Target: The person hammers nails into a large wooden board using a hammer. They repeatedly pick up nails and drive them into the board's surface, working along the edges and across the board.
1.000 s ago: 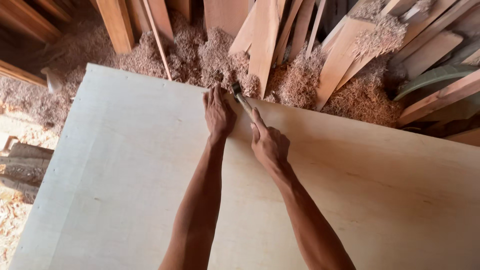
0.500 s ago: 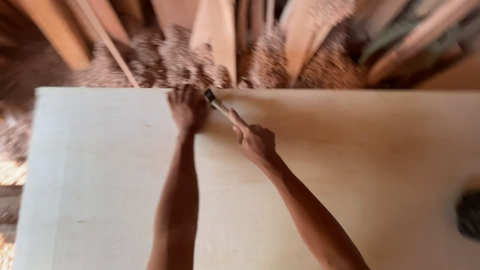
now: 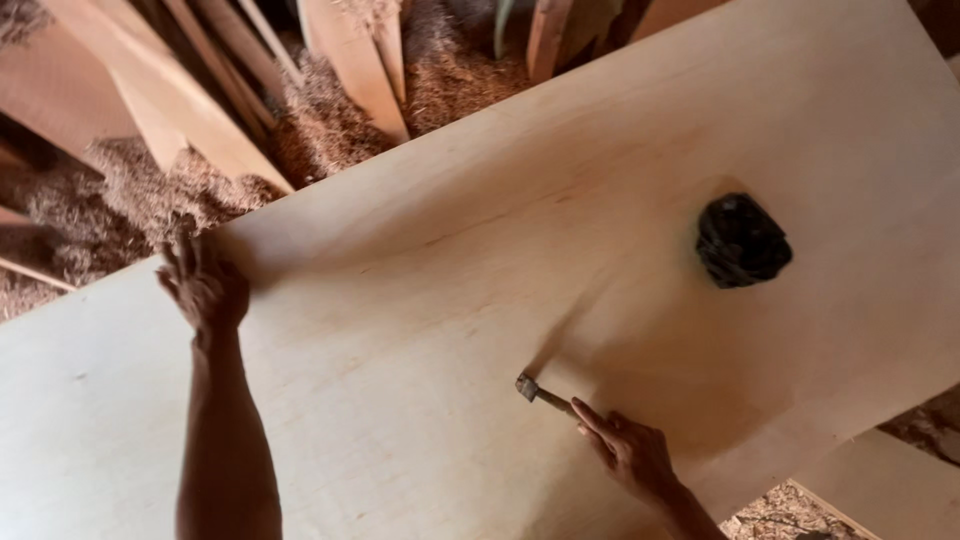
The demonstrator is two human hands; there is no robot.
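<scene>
A large pale plywood sheet (image 3: pixel 450 330) fills most of the view, tilted down to the left. My left hand (image 3: pixel 205 285) rests flat on its far edge, fingers spread. My right hand (image 3: pixel 630 450) is closed on the handle of a small hammer (image 3: pixel 535 392), whose metal head hovers close over the sheet near the middle. A crumpled black plastic bag (image 3: pixel 742 240) lies on the sheet to the right, well apart from both hands.
Beyond the sheet's far edge lie heaps of wood shavings (image 3: pixel 130 200) and several leaning wooden planks (image 3: pixel 360 60). Another pale board (image 3: pixel 890 480) shows at the lower right, with shavings beside it.
My right hand with the hammer has pulled back from the far edge toward me and to the right, away from my left hand. The view has swung, bringing the black bag into sight.
</scene>
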